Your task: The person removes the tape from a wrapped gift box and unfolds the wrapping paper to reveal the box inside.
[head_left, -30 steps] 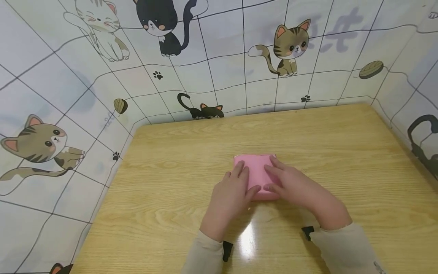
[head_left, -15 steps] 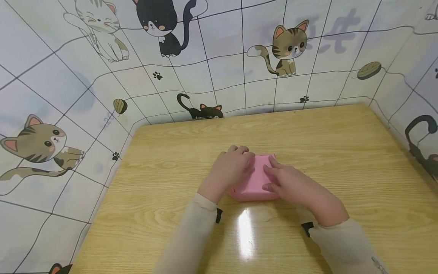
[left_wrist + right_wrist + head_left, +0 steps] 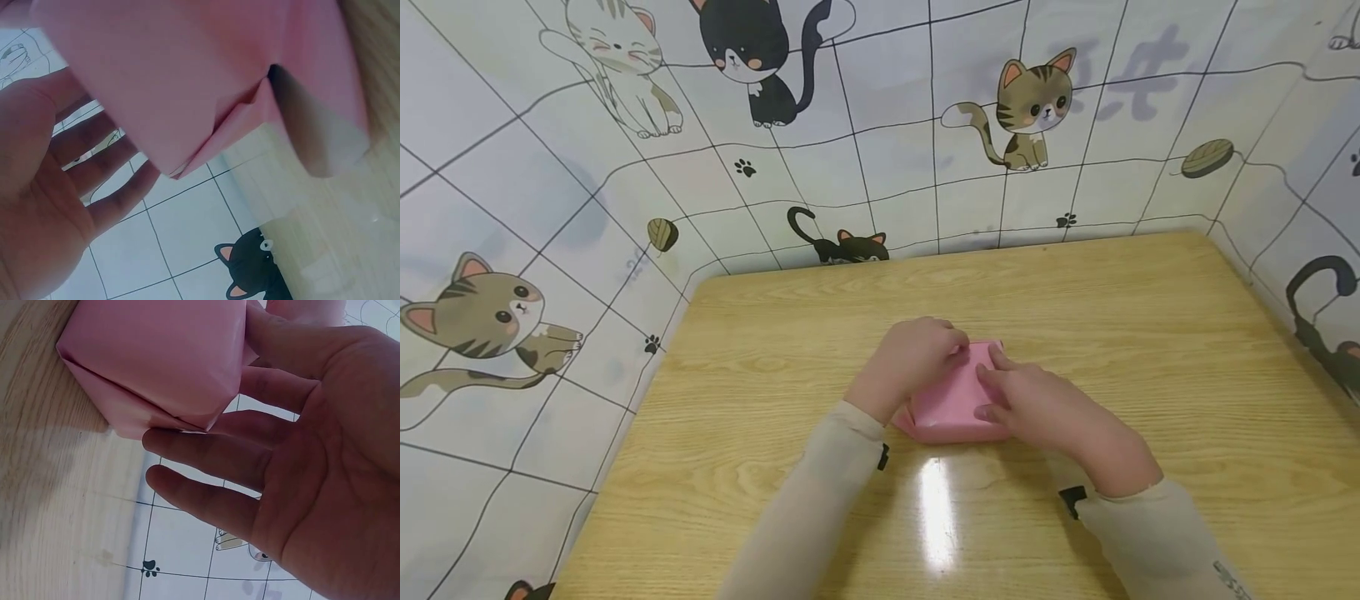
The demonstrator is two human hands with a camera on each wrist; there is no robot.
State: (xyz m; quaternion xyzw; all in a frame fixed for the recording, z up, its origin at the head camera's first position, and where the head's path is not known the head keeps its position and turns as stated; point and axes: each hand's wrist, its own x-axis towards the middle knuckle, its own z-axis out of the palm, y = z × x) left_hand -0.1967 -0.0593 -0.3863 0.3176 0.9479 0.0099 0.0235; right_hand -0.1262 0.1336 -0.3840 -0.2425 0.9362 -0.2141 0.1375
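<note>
A pink paper-wrapped package [image 3: 953, 406] lies on the wooden table in the head view. My left hand [image 3: 913, 354] reaches over its far left part, the index finger bent toward the thumb at the paper's top edge. In the left wrist view the other left fingers [image 3: 103, 165] lie behind the package, and a loose paper flap [image 3: 325, 128] gapes at its left end. At the right side, my right hand [image 3: 1048, 408] rests on the package, thumb and index finger spread over the top. The right wrist view shows a folded end [image 3: 140, 397] beside nearly straight fingers [image 3: 206, 453].
The wooden table [image 3: 760, 433] extends around the package on all sides. White sheeting [image 3: 887, 150] printed with cats and grid lines stands behind and at both sides of the table. Dark bands [image 3: 1073, 500] show at the sleeve cuffs.
My left hand has gone from lying flat on the package's top to its far left edge, fingers now bent. A flap stands out at the left end. The right hand has barely moved.
</note>
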